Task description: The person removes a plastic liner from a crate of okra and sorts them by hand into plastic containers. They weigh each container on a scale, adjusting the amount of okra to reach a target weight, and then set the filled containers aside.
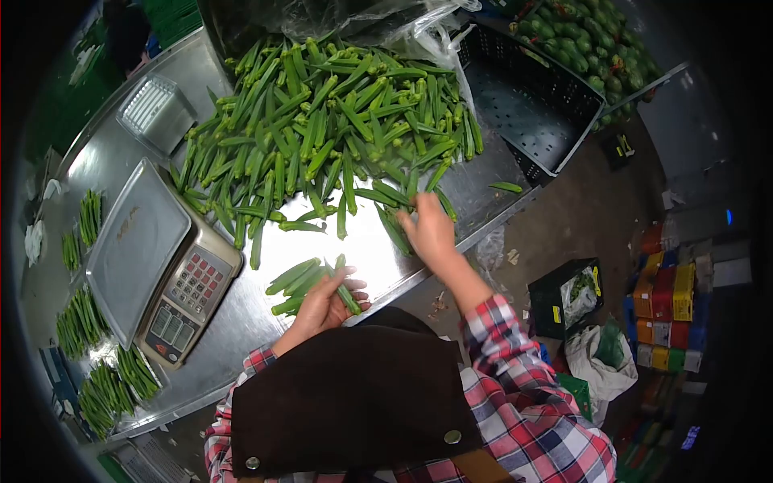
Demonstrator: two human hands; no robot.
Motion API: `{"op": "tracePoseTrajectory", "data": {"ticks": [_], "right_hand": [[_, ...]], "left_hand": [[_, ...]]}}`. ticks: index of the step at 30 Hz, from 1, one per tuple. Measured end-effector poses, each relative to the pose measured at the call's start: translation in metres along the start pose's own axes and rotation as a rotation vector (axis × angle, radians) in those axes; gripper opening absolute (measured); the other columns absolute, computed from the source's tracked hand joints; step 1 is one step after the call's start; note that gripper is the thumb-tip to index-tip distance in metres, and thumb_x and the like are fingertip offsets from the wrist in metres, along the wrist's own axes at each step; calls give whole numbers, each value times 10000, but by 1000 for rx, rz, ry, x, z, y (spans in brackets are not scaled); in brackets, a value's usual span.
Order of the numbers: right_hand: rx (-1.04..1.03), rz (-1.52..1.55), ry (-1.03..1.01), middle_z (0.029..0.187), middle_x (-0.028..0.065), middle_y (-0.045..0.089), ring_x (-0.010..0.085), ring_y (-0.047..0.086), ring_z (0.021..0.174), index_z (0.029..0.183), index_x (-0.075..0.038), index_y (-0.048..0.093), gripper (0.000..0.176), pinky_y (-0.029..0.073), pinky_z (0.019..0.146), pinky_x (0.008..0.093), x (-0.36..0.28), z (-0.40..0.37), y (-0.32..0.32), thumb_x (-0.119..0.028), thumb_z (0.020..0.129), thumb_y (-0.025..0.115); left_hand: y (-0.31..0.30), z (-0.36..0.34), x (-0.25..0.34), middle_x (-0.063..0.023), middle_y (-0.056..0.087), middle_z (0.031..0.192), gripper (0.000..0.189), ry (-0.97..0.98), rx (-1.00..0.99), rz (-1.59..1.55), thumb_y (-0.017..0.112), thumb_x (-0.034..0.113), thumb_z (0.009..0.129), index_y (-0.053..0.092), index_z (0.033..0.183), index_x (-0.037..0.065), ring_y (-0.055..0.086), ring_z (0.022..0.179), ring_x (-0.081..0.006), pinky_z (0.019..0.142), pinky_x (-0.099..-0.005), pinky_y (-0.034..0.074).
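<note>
A large heap of green okra (322, 121) covers the far part of the steel table (362, 256). My left hand (322, 304) is low over the table near its front edge, palm turned up, with its fingers curled around an okra pod (349, 299). Several more okra pods (291, 280) lie side by side just left of that hand. At the heap's near right edge is my right hand (433, 229), thumb and forefinger apart over a few loose pods (391, 228). Its other fingertips are partly hidden.
A weighing scale (173, 266) stands left, with okra bundles (80, 322) beyond it. Clear plastic (403, 24) lies behind the heap. A black crate (523, 97) is at the back right. Below the table's right edge, another crate (565, 296) and a white sack (600, 366) sit on the floor.
</note>
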State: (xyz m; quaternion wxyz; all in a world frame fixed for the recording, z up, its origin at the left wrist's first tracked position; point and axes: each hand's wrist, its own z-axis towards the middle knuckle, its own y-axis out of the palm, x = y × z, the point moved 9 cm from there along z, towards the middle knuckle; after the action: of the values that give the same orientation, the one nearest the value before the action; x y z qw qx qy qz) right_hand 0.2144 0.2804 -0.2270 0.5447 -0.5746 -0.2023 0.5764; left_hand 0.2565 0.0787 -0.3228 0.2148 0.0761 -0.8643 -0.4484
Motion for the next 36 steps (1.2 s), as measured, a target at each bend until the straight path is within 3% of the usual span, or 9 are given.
{"op": "tracePoseTrajectory", "data": {"ticks": [6, 11, 14, 16, 21, 23, 29, 33, 36], "right_hand": [[-250, -29, -11, 815, 170, 594, 330, 579, 745, 862, -13, 555, 243, 452, 669, 414, 38, 29, 43, -227, 776, 628], [-588, 569, 95, 777, 175, 604, 293, 589, 721, 836, -2, 587, 242, 455, 674, 375, 1, -40, 37, -240, 797, 606], [-476, 434, 118, 776, 131, 625, 243, 612, 723, 810, -12, 593, 227, 467, 658, 329, 23, -39, 25, -226, 762, 649], [-192, 101, 116, 780, 140, 598, 291, 599, 707, 834, -18, 583, 270, 470, 638, 377, 69, -16, 6, -248, 730, 680], [-256, -207, 124, 840, 154, 529, 339, 588, 731, 824, -12, 567, 261, 469, 637, 421, 107, -5, 16, -221, 708, 671], [-209, -133, 167, 812, 146, 553, 330, 584, 719, 842, -20, 587, 244, 466, 639, 404, 91, -4, -9, -202, 700, 666], [-140, 230, 94, 763, 111, 599, 212, 530, 564, 854, -9, 590, 240, 437, 550, 314, 55, -32, 1, -168, 705, 689], [-153, 372, 97, 796, 94, 599, 144, 463, 523, 908, -1, 596, 250, 412, 518, 268, 28, -25, 0, -139, 722, 689], [-263, 350, -239, 852, 67, 590, 177, 541, 588, 923, -59, 615, 226, 445, 540, 282, -33, -32, 12, -171, 736, 675]], "left_hand": [[9, 8, 13, -79, 578, 938, 275, 60, 22, -24, 496, 216, 901, 475, 1143, 87, 554, 903, -213, 822, -403, 453], [29, 15, 14, -103, 579, 966, 362, 104, 93, -96, 505, 165, 890, 400, 1225, 75, 555, 949, -244, 838, -421, 455], [14, 22, 14, -112, 577, 943, 396, 126, 97, -63, 521, 114, 875, 379, 1239, 54, 559, 939, -246, 830, -426, 462], [11, 18, 25, -114, 575, 897, 406, 175, 84, -41, 540, 64, 854, 386, 1228, 29, 586, 855, -236, 785, -394, 491], [14, -32, 92, -56, 568, 809, 331, 361, 214, 463, 581, 64, 829, 484, 1144, 32, 572, 747, -139, 711, -265, 472], [4, -55, 120, -32, 566, 815, 304, 468, 365, 1015, 578, 56, 827, 504, 1122, 43, 565, 767, -136, 703, -250, 458], [-9, -60, 104, -119, 557, 894, 389, 664, 543, 1796, 639, 73, 747, 508, 1109, 23, 538, 853, -292, 767, -357, 439], [4, -66, 91, -173, 517, 948, 492, 602, 494, 1824, 695, 172, 705, 502, 1130, 16, 495, 896, -341, 811, -389, 414], [-20, -90, 109, -184, 534, 999, 419, 756, 583, 1627, 657, 197, 760, 522, 1107, 6, 513, 952, -320, 854, -360, 407]]}}
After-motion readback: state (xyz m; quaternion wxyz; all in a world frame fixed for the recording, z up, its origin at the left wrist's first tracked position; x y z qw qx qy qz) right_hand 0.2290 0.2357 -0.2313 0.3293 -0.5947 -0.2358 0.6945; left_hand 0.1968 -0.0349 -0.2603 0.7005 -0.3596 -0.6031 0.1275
